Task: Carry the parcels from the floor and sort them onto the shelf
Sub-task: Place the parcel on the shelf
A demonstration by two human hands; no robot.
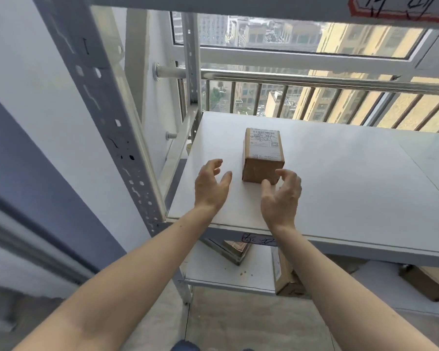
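Two bare forearms reach up from the bottom of the frame toward a white metal shelf set against a barred window. The left hand hovers over the shelf board with fingers spread and curled, holding nothing, a clear gap between it and the box. The right hand is likewise spread and empty, its curled fingertips just at the near right corner of a small cardboard parcel; whether they touch the cardboard cannot be told.

The parcel stands upright on the middle shelf board, toward its left half and back from the front edge, with a white shipping label across its top. A handwritten tag is stuck to the front lip of this board, between the two wrists.

Below, on the lower shelf board, lie more brown parcels: one partly hidden under the upper board, another standing on edge behind the right forearm, and a third at far right.

Beyond the railing, apartment blocks fill the window.
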